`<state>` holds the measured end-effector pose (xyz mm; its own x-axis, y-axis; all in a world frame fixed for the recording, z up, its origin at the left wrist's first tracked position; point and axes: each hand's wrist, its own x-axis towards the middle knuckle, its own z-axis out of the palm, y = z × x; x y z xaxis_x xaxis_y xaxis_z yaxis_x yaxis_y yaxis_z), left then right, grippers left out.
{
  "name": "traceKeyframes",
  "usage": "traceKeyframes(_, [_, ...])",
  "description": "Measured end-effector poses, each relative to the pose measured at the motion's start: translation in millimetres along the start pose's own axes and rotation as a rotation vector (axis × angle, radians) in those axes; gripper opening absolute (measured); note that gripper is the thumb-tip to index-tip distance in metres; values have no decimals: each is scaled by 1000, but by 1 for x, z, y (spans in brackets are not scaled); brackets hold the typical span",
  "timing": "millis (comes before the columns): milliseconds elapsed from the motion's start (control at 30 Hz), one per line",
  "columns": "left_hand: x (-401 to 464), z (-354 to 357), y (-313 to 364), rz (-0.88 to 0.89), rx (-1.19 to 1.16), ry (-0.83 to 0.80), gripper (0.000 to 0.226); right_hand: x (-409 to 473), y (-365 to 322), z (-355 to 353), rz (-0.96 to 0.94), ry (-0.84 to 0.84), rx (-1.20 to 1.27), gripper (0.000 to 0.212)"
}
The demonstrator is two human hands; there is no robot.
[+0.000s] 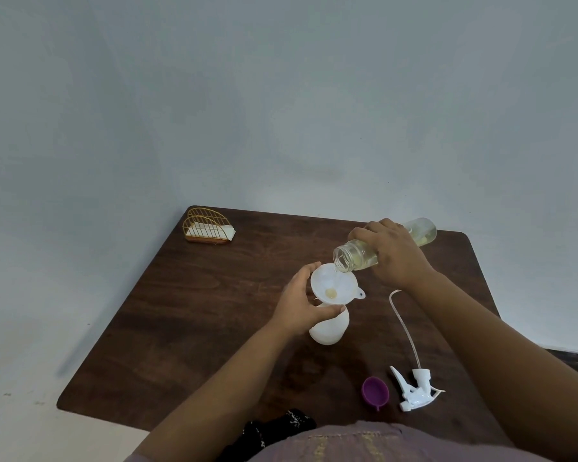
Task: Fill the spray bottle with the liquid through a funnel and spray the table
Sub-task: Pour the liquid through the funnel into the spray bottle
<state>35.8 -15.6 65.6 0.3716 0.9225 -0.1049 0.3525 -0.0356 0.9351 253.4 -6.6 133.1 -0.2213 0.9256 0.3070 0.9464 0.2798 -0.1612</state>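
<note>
Left hand (301, 303): fingers and thumb curled round the neck of the spray bottle (329, 328), just under the funnel (333, 285), steadying both.
Right hand (392, 253): wrapped round the clear bottle (381, 245), tipped mouth-down over the funnel's far rim.
Spray bottle: white, translucent, upright on the bench (187, 315), near the middle; fill level cannot be read through the wall.
Liquid: pale yellow; a thin stream runs from the clear bottle's mouth, and a small pool sits at the funnel throat.
Trigger head (414, 390): off the bottle, lying on the bench near the front edge on the right, its dip tube trailing away from the person.
Purple cap (375, 392): on the bench just left of the trigger head.
Risk, overflow: the funnel looks to drain slowly; a steeper tilt could fill it past the rim.
Risk, miss: the mouth hangs at the funnel's edge, so a small drift of the right hand would likely put liquid on the bench.
Risk, tip: the funnel sits top-heavy; a loosened left-hand grip could let it lean or topple the bottle.
Risk, overfill: with the level unseen, the bottle may flood when the dip tube goes in.
Wire rack (207, 226): gold, far left corner, holding white folded pieces.
Writing: none legible; no brand or label shows on either bottle.
</note>
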Motion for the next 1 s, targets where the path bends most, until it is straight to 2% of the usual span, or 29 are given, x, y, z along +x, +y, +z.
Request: traceKeyframes(1000, [-1, 1, -1, 6, -23, 0, 90, -4, -4, 2, -1, -5, -8, 44])
